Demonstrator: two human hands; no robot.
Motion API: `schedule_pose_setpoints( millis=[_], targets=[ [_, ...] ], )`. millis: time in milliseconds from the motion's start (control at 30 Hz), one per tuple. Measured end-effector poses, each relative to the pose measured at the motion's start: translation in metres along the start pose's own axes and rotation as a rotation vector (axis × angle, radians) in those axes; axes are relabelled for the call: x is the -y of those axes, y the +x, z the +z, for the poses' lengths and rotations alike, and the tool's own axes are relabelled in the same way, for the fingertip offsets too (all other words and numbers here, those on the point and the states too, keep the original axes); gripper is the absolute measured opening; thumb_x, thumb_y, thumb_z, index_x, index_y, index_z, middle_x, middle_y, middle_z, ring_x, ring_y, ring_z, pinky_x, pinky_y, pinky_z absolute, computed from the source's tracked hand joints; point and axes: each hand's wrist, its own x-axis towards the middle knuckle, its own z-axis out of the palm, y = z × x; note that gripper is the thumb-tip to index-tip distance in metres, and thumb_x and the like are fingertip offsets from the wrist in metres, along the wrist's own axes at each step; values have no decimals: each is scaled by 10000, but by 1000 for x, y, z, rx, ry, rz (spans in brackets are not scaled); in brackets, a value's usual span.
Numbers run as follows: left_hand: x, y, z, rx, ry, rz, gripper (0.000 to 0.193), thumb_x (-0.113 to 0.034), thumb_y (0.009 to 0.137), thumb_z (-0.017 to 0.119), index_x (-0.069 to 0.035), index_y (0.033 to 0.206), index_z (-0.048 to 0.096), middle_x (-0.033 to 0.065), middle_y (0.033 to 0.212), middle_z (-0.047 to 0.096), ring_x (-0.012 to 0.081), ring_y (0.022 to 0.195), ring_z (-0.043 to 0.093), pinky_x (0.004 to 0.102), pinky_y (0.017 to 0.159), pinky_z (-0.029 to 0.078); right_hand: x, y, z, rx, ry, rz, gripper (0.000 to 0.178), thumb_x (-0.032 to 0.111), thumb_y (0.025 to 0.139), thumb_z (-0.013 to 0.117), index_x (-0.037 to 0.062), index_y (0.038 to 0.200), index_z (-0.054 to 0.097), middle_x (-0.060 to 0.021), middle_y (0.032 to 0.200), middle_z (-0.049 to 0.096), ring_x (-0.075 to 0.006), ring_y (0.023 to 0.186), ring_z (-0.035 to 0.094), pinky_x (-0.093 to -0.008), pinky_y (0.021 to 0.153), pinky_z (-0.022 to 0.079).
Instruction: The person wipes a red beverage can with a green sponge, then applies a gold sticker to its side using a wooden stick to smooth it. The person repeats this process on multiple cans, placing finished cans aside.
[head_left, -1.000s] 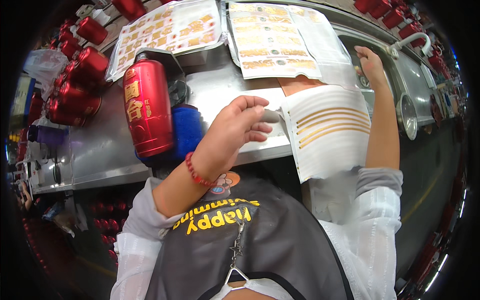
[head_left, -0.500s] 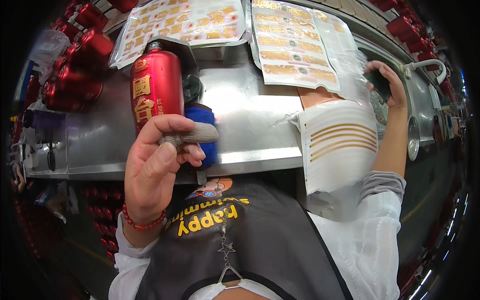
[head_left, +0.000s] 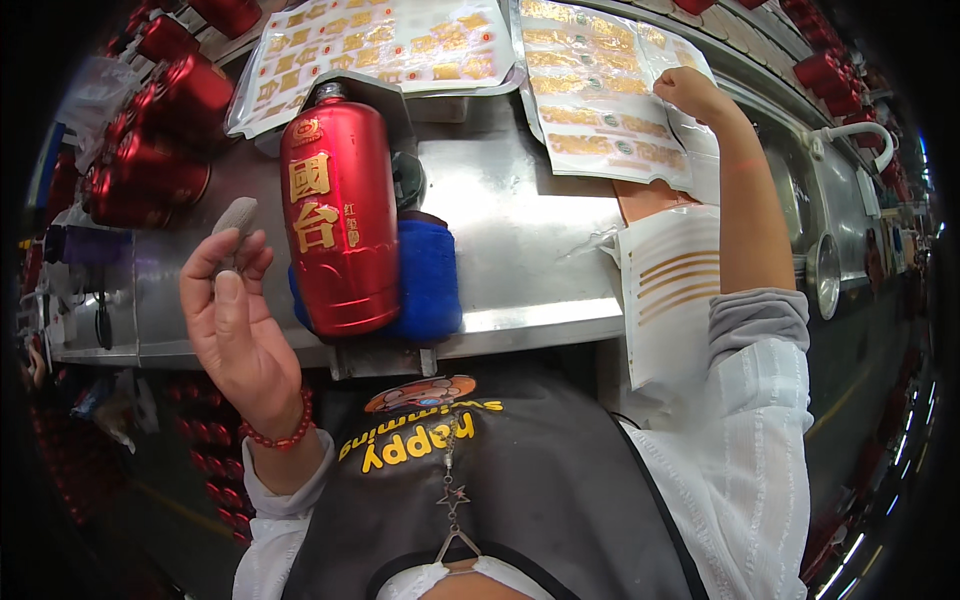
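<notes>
A red bottle (head_left: 340, 225) with gold lettering lies in a blue padded cradle (head_left: 428, 280) on the steel bench (head_left: 530, 240). My left hand (head_left: 235, 325) is raised just left of the bottle, fingertips pinching a small grey pad (head_left: 236, 218). My right hand (head_left: 690, 95) reaches up to a sheet of gold stickers (head_left: 600, 95) at the far right, fingers curled on its edge; whether it holds a sticker I cannot tell. A strip sheet with gold bands (head_left: 672, 290) hangs over the bench edge by my right forearm.
A second gold sticker sheet (head_left: 385, 45) lies behind the bottle. Several red bottles (head_left: 150, 150) are stacked at the left and more (head_left: 830, 70) line the far right. A white handle (head_left: 860, 135) stands by the right sink area.
My left hand has swung from the middle out to the left of the bottle, carrying the grey pad. My right hand has moved left from the bench's far edge onto the sticker sheet.
</notes>
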Motion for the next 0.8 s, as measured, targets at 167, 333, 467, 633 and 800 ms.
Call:
schedule_pose_setpoints(
  millis=[167,333,467,633,800],
  targets=[
    [25,-8,-14,56,63,43,363,-184,1045,463,48,1323,487,226,1414,505,272,1260,546,422,1101,397,-23,-30,10,-83,-57,-307,281,255,947,614,-11,943,705,-228,841,679,-351,780,649,-404,758,506],
    [38,-9,-18,89,76,56,367,-185,1048,458,62,1318,481,236,1432,490,277,1266,542,422,1109,396,-18,-115,24,-169,-3,-169,305,242,958,596,-28,1029,719,-266,1006,676,-393,929,656,-429,843,504],
    [45,-5,-13,130,25,-2,368,-182,1051,450,70,1318,474,234,1419,497,279,1266,539,426,1105,409,-19,-123,45,-146,-15,75,440,357,1001,519,-30,990,728,-328,1050,645,-444,985,633,-471,869,492],
    [52,-4,-10,129,8,27,367,-180,1055,441,77,1316,461,223,1362,530,268,1234,557,421,1076,446,-29,-103,56,-271,134,149,704,625,925,589,-53,748,658,-186,668,605,-252,625,578,-431,620,463],
    [62,-6,-18,154,-34,9,365,-172,1055,443,79,1320,449,219,1299,570,251,1192,586,405,1044,475,-25,-96,60,-251,216,256,572,587,858,707,22,791,646,-78,671,589,-174,609,536,-381,553,428]
  ],
)
